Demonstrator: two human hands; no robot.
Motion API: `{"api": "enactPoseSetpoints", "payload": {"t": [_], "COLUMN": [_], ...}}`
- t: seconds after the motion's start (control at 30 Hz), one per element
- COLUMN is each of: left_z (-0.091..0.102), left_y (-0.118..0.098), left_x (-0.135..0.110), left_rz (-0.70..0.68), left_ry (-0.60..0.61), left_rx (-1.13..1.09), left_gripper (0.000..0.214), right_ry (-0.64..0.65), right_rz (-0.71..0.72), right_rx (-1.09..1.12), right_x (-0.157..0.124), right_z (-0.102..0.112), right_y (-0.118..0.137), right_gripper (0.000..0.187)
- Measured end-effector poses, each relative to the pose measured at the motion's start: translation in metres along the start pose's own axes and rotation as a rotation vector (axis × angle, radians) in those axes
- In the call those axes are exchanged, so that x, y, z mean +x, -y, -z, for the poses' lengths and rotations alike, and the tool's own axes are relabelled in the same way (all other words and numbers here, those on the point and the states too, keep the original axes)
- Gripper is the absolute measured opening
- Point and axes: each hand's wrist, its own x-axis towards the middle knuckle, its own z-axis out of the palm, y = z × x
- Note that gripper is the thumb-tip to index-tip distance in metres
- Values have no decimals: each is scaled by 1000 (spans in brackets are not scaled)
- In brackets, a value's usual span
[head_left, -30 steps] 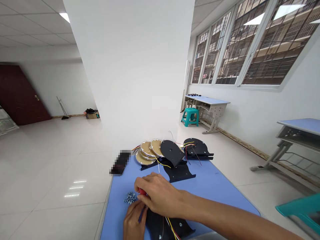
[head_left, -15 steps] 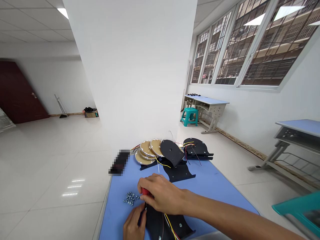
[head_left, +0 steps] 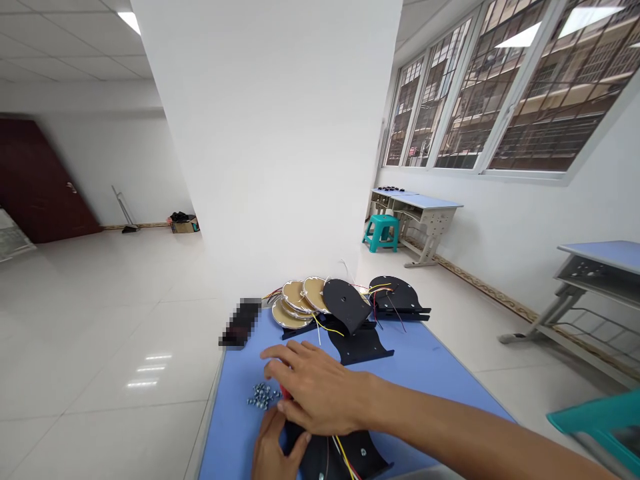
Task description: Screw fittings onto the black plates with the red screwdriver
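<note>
Red tool handle [head_left: 286, 392] half hidden under a person's right hand [head_left: 320, 393], fingers [head_left: 280, 353] splayed wide; the grip of the left hand [head_left: 273, 450] cannot be told. Just beside, on a blue table [head_left: 425, 380], loose metal nuts [head_left: 261, 396] could scatter if brushed, and yellow wires [head_left: 345, 453] could snag on a black plate [head_left: 313, 457].

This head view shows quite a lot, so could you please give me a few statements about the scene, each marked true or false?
1. Small metal fasteners lie in a loose pile on the blue table. True.
2. The right hand is touching the gold-faced discs. False: it is over a red handle, apart from the discs.
3. The left hand is beside a black plate with yellow wires. True.
4. A teal stool stands on top of the far desk. False: it stands on the floor.
</note>
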Motion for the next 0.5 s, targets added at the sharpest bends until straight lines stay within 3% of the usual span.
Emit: {"api": "enactPoseSetpoints", "payload": {"t": [0.07,0.13,0.2,0.33,0.5], "left_z": [3,6,8,8,4], "left_y": [-5,-9,-13,-15,-11], "left_x": [2,4,6,7,4], "left_rz": [51,76,89,104,129], "left_ry": [23,30,24,32,52], "left_rx": [-54,-96,-130,-164,-153], "left_gripper": [35,32,30,28,35], "right_ry": [47,115,104,91,148], "right_rz": [77,39,33,134,-44], "right_rx": [-72,-155,-160,-140,-189], "right_x": [2,5,7,9,9], "right_z": [3,4,4,6,12], "right_y": [1,3,5,8,5], "right_gripper": [19,22,28,18,32]}}
